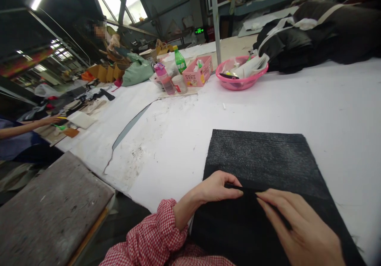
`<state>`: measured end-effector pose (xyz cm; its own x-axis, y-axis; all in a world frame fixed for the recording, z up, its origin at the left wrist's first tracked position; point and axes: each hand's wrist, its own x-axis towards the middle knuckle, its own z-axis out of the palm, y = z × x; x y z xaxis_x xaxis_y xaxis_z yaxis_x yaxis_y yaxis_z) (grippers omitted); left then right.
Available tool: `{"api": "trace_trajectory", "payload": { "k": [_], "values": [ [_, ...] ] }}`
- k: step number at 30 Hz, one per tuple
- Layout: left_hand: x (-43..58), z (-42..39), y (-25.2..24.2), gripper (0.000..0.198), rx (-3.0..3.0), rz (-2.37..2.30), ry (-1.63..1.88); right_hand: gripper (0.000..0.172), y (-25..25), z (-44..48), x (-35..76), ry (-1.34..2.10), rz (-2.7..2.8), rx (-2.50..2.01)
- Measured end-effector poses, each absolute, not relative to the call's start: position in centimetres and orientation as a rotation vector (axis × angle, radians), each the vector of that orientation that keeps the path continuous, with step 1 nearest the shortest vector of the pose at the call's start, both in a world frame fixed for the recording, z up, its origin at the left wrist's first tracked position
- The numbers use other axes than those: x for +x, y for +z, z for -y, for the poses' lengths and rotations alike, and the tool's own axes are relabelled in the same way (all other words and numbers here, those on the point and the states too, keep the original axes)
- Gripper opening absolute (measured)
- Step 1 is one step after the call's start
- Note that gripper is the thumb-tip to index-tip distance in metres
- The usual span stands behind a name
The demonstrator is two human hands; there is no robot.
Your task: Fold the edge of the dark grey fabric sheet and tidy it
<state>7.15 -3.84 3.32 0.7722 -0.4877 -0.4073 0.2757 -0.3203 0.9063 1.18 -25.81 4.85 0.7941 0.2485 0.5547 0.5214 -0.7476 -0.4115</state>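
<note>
A stack or sheet of black fabric (262,151) lies on the white-covered table in front of me, its far part greyish and textured. Across it runs a smoother black fold of cloth (232,222) nearer my body. My left hand (222,186) pinches the edge of this fold between thumb and fingers. Close to its right, my right hand (297,218) also pinches the fold's edge, fingertips together. A small gap separates the two hands. Whether the fold belongs to the textured piece or is a separate layer, I cannot tell.
A pink basin (238,84) of odds and ends, a pink box (199,75), a green bottle (179,59) and a purple-capped bottle (165,79) stand farther back. Dark cloth rolls (321,35) lie back right. A co-worker's arm (29,128) reaches in at left, near a grey board (53,210).
</note>
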Motion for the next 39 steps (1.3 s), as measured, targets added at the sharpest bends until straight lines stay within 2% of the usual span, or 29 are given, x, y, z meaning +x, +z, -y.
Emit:
{"api": "trace_trajectory", "payload": {
  "k": [7, 31, 39],
  "values": [
    [7.0, 3.9, 3.0, 0.020, 1.702, 0.197, -0.756, 0.018, 2.2, 23.9, 1.7, -0.527, 0.544, -2.486],
    [7.0, 3.9, 2.4, 0.021, 1.835, 0.288, -0.738, 0.012, 2.3, 23.8, 2.7, -0.521, 0.843, -2.568],
    [7.0, 4.0, 2.4, 0.019, 1.816, 0.285, -0.724, 0.011, 2.0, 23.9, 2.8, -0.526, 0.760, -2.540]
  ]
}}
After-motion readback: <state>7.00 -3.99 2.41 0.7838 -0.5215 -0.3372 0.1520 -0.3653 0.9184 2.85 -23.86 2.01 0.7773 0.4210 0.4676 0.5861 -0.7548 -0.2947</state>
